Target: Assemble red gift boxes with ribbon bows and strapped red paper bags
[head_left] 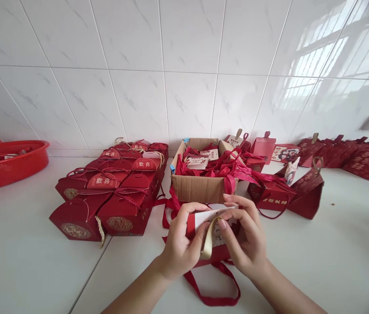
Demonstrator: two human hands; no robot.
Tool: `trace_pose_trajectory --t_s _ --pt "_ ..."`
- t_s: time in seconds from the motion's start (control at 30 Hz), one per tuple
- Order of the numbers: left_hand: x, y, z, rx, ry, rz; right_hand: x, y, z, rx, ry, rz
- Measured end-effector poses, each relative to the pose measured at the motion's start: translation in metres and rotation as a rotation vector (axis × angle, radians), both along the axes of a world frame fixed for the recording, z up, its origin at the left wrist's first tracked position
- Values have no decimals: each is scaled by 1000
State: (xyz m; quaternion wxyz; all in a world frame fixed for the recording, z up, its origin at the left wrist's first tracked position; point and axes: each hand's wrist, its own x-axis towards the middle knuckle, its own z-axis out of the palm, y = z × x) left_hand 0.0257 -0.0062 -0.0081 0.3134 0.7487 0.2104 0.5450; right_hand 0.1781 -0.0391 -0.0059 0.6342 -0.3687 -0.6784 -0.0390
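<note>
Between my two hands is a small red gift box [217, 254] with a pale, printed top panel. My left hand [183, 245] is closed round its left side, the thumb near a gold ribbon loop [208, 243] that stands up from the panel. On the other side, my right hand [245, 240] pinches the upper end of that gold ribbon with thumb and index finger, its other fingers curled over the box's far edge. Below the box a red ribbon [219, 301] lies in a loop on the white table [132, 279]. My fingers hide part of the panel.
Behind my hands stands an open cardboard box [193, 188] full of red ribbons and tags. Rows of red gift boxes [122, 220] are at left, beyond them a red basin [17, 170]. More small red boxes [272, 198] stand at right along the tiled wall [191, 100].
</note>
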Motion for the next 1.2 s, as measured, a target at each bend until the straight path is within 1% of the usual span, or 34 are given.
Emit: trace_pose_trajectory --t_s 0.23,0.9,1.07,1.2 --pt "-1 0 -1 -18 5 -49 1 0 -2 -22 18 29" --pt "-1 -1 1 -12 6 -67 0 -1 1 -25 25 44" --pt "-2 -1 0 -5 7 -82 -1 0 -1 0 16 14" --pt "-3 -1 0 -7 -3 -109 -1 4 -5 7 112 24"
